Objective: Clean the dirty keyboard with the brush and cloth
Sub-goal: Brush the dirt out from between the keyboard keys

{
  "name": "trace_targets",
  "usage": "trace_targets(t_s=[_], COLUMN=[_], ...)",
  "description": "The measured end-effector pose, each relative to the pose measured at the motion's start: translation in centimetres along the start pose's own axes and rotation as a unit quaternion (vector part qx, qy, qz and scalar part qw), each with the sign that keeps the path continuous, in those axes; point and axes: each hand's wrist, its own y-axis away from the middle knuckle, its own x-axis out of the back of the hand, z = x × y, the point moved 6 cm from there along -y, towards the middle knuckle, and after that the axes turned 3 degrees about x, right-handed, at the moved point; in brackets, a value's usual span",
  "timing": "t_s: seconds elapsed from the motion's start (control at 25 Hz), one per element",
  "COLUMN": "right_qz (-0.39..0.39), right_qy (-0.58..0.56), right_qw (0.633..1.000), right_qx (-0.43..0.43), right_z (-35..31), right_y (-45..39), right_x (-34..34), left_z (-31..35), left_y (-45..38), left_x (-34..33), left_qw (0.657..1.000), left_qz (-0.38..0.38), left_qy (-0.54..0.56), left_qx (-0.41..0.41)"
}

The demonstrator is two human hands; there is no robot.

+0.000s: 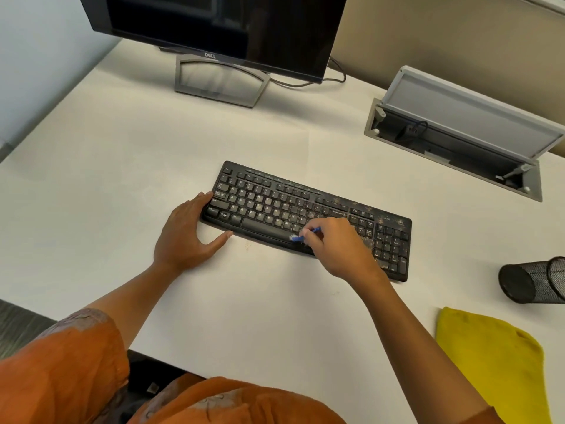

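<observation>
on the white desk, roughly mid-surface, lies the black keyboard, set at a slant w/ its left end farther from the person than its right end. pale-brown dust & specks show on the keys, thickest around the right half & the numpad side.

left hand sits at the keyboard's left end: fingers straight & together against the left edge, thumb spread along the near edge, palm flat on the desk. nothing is grasped, it just braces the board.

right hand is over the keyboard's near edge, right of the space bar. its fingers are curled & pinch a small blue brush; the brush head pokes out to the left of the fingers, down at the keys near the space bar's right end. blurred, so can't tell if bristles actually touch.

a few brown crumbs lie on the desk just beside the keyboard's near edge, btwn the two hands.

yellow cloth lies flat on the desk, well apart from the keyboard, to its near right. a black mesh cup lies on its side just beyond the cloth, right of the keyboard.

behind the keyboard stands a dark monitor on a grey stand. to the keyboard's far right, a cable box sunk in the desk has its lid tilted up.
</observation>
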Motion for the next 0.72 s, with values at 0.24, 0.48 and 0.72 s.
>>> trace_targets(t_s=[0.24, 0.48, 0.72], right_qz=[0.172, 0.232, 0.181], right_qy=[-0.150, -0.110, -0.074], right_qw=[0.971, 0.965, 0.978], right_qx=[-0.074, -0.060, -0.075], right_z=[1.1, -0.1, 0.0], right_y=[1.7, 2.3, 2.8], right_x=[0.5, -1.7, -2.9], left_z=[1.0, 3.2, 1.9], left_y=[0.0, -2.2, -4.0], left_x=[0.4, -0.5, -1.1], left_qw=[0.999, 0.990, 0.994], left_qz=[0.008, -0.030, -0.085], left_qy=[-0.042, -0.044, 0.010], left_qx=[-0.032, -0.133, -0.066])
